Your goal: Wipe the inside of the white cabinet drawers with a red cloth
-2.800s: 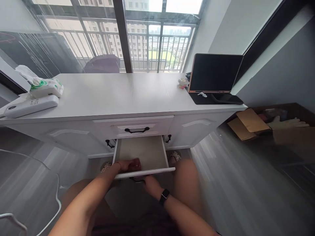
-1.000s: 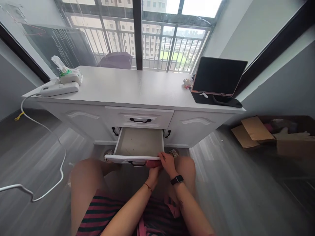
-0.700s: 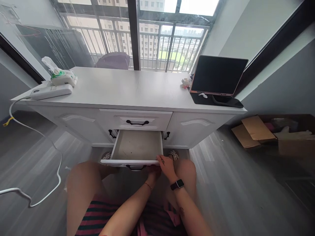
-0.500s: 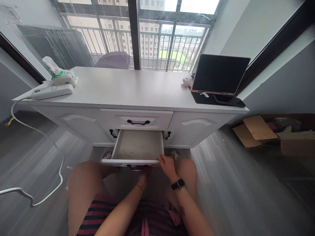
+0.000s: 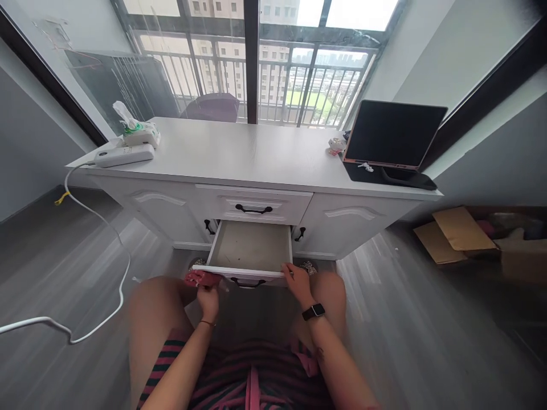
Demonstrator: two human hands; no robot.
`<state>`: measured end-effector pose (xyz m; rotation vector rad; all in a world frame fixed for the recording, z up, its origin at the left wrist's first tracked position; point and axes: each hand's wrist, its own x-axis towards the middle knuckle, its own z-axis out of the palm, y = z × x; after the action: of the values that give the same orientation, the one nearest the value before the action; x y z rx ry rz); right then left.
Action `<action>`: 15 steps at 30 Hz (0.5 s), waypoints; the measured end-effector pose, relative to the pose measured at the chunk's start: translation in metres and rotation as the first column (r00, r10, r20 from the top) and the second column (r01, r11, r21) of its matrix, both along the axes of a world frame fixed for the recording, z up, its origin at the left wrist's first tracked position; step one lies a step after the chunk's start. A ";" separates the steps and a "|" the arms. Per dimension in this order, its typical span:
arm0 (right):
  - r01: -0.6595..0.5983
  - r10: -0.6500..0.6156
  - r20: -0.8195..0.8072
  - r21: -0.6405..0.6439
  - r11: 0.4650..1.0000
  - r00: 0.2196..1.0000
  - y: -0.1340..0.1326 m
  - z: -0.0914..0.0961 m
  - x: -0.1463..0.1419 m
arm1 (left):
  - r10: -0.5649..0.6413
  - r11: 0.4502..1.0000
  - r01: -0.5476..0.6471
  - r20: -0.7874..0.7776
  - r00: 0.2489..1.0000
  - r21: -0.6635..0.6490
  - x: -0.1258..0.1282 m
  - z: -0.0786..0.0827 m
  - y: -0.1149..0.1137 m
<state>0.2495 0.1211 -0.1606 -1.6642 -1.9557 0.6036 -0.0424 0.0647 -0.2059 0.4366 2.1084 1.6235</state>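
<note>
A white cabinet's lower drawer (image 5: pixel 250 246) stands pulled out in front of me, and its inside looks bare. My left hand (image 5: pixel 208 294) is closed on a small pink-red cloth (image 5: pixel 200 278), held against the left end of the drawer's front panel. My right hand (image 5: pixel 296 280) rests on the right end of the same front edge with its fingers curled over it; a black watch is on that wrist. A black handle (image 5: pixel 248 282) hangs under the front panel between my hands. My knees are on either side below.
On the white cabinet top (image 5: pixel 252 154) are a tissue pack (image 5: pixel 139 130) and a white power strip (image 5: pixel 123 155) at the left, a dark tablet (image 5: pixel 395 135) on a stand at the right. A white cable (image 5: pixel 92 267) trails over the floor. Cardboard boxes (image 5: pixel 459 233) sit at the right.
My left hand has moved with the pink-red cloth from the drawer's right end, past the middle, to its left end. My right hand stays on the right front edge.
</note>
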 end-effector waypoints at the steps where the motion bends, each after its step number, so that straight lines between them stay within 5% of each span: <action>1: 0.003 -0.003 0.003 0.001 1.000 1.000 0.000 0.000 0.000 | -0.018 1.000 0.018 -0.032 0.999 0.007 0.003 0.002 -0.002; 10: 0.013 -0.013 0.021 0.029 0.999 1.000 0.000 0.002 0.000 | -0.305 0.942 0.325 -0.192 0.933 0.086 0.070 0.006 -0.010; 15: 0.015 -0.016 0.020 0.039 0.999 1.000 0.000 0.002 -0.002 | -0.520 0.830 0.553 -0.259 0.814 0.074 0.110 0.009 -0.011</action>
<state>0.2478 0.1214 -0.1584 -1.6663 -1.9545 0.5423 0.0678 0.0536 -0.1972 1.2056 1.7781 1.4313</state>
